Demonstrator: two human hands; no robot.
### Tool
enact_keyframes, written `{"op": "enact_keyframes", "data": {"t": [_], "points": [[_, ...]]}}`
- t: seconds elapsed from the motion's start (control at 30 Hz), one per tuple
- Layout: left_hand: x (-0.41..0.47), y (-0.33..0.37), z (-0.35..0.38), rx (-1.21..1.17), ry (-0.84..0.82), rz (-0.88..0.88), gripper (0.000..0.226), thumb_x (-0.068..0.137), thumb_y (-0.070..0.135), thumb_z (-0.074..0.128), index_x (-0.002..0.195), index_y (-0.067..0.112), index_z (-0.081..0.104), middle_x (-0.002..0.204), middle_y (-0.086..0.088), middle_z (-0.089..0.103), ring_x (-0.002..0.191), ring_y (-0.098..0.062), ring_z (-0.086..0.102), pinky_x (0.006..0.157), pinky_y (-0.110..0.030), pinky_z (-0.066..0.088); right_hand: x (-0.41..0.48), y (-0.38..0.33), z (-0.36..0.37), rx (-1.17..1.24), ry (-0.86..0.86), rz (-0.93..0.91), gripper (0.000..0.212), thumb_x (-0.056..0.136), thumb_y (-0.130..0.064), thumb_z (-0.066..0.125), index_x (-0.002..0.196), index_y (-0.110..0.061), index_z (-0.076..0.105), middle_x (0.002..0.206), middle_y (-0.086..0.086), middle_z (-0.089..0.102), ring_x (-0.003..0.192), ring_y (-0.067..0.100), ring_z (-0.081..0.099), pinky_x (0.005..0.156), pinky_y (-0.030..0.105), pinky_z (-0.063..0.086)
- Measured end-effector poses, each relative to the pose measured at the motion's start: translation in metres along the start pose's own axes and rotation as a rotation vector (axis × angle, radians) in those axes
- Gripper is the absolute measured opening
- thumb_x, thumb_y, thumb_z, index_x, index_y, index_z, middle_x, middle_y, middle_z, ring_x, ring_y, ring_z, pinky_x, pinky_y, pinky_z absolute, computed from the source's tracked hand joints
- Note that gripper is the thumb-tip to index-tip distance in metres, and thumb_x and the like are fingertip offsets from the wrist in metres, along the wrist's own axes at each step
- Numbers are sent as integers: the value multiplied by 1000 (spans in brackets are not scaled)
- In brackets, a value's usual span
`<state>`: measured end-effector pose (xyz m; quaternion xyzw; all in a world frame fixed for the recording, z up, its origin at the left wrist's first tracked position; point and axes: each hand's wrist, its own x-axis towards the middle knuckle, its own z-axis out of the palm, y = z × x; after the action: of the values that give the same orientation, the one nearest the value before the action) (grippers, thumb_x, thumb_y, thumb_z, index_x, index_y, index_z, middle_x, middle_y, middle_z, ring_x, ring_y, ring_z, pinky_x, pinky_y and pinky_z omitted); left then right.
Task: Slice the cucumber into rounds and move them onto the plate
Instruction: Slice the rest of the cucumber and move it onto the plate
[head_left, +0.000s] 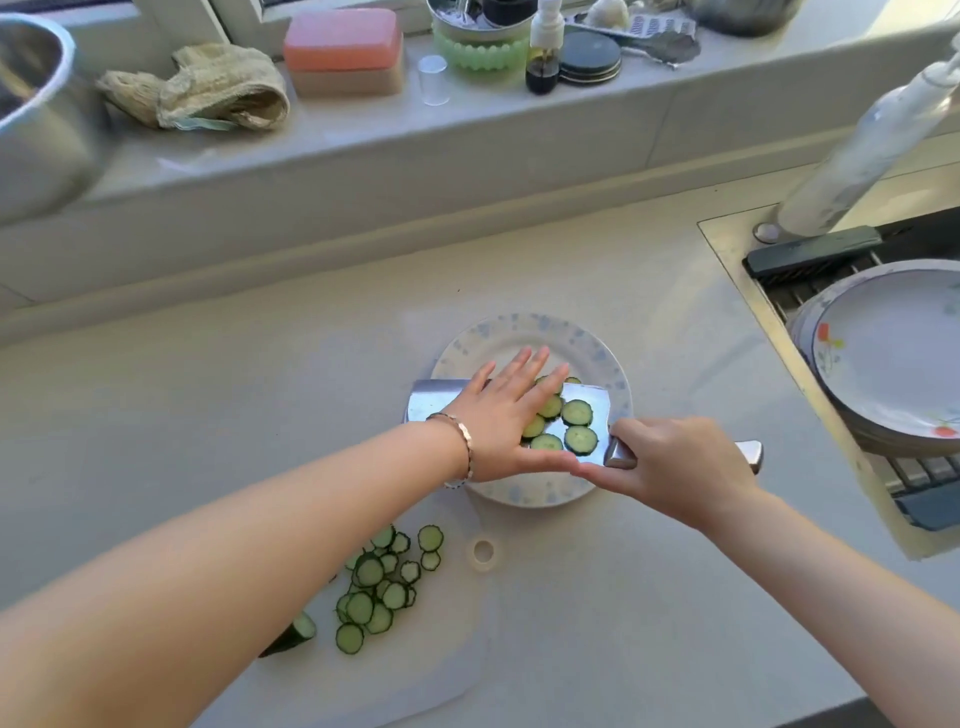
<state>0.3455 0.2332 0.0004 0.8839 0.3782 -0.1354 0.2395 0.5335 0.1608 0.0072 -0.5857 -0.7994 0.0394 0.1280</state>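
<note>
The right grip (670, 467) is closed around the handle of a broad steel cleaver (447, 408), whose blade lies nearly flat over the blue-speckled plate (524, 330) with its far edge tilted down toward the plate's middle. The left grip (506, 415) is open and flat, fingers (540, 364) spread together, palm pressed on the blade and against a cluster of cucumber rounds (577, 413) resting on the steel; it holds nothing. A bracelet (464, 441) circles the left wrist. One or two slices show just past the blade's far edge, over the plate.

The plate sits on the pale desk (260, 389), its near rim just beside the far corner of a white cutting board (441, 649). On that board lies a loose heap of more cut rounds (382, 587), and the dark uncut cucumber end (293, 634) peeks out from under the left forearm, close to the board's left side.

To the left of the plate and beyond it the desk is open up to the raised sill. To the right, the desk ends at the sink's metal edge (727, 260), where a stack of flowered plates (893, 358) rests on a rack. The cleaver's handle end points toward that edge but stays apart from it.
</note>
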Motion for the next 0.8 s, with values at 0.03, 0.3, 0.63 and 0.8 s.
{"op": "enact_keyframes", "data": {"t": [0.03, 0.3, 0.63, 0.8], "points": [[5, 0, -2, -17, -19, -10, 92, 82, 68, 41, 147, 27, -10, 157, 1, -18, 143, -14, -20, 119, -45, -7, 1, 4, -1, -4, -8, -3, 54, 71, -64, 47, 55, -18, 23, 44, -9, 18, 37, 22, 16, 45, 13, 0], [35, -25, -10, 68, -10, -152, 79, 89, 62, 32, 147, 29, -12, 157, 2, -16, 144, -15, -17, 117, -46, -8, 1, 15, 12, -16, -54, -177, 51, 71, -65, 44, 55, -20, 26, 36, -3, 42, 28, 22, 39, 43, 15, 4], [24, 13, 3, -36, 43, -51, 90, 85, 64, 41, 148, 25, -9, 157, 3, -15, 144, -14, -16, 119, -45, -5, 0, 10, 14, -22, -18, -216, 53, 71, -63, 45, 47, -16, 40, 37, -3, 44, 28, 22, 42, 42, 18, 15], [32, -4, 3, -4, 54, -233, 78, 92, 58, 33, 148, 25, -9, 158, 3, -12, 145, -14, -11, 119, -45, -2, -12, 4, 6, -33, -104, -194, 53, 72, -66, 43, 55, -19, 26, 37, -5, 31, 26, 21, 36, 40, 16, 11]]}}
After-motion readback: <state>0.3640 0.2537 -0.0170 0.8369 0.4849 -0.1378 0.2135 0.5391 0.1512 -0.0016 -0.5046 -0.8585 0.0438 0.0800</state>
